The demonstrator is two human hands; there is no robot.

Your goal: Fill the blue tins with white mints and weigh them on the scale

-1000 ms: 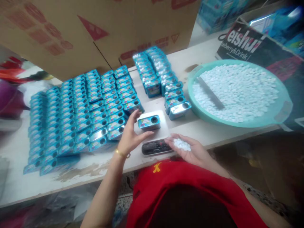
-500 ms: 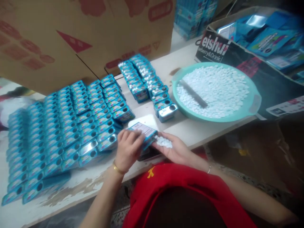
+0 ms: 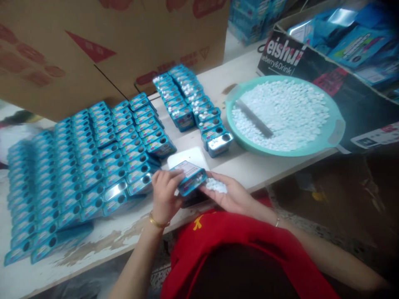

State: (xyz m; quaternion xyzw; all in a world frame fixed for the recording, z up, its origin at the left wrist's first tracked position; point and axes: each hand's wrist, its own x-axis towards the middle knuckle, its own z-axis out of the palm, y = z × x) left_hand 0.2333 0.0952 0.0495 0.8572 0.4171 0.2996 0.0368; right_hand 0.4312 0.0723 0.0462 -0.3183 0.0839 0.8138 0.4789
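My left hand [image 3: 166, 192] grips a blue tin [image 3: 190, 177] by its left side, tilted with one narrow end toward my other palm. Palm up, my right hand [image 3: 232, 195] cups a small heap of white tablets [image 3: 216, 185], its fingertips at the tin's right end. A white flat device [image 3: 187, 157] lies on the table just behind the tin. Beyond my right hand is a turquoise basin [image 3: 282, 154] full of white tablets, with a metal ruler-like strip [image 3: 254, 118] lying on them.
Many blue tins [image 3: 90, 166] stand in rows at the left. Two shorter rows [image 3: 193, 95] with tablets on top stand behind the device. A large cardboard box [image 3: 124, 45] is at the back, a black box [image 3: 336, 87] of tins at the right.
The tin in my left hand has tilted, so more of its front side shows. My left fingers have shifted slightly left on it. The whole view has shifted slightly.
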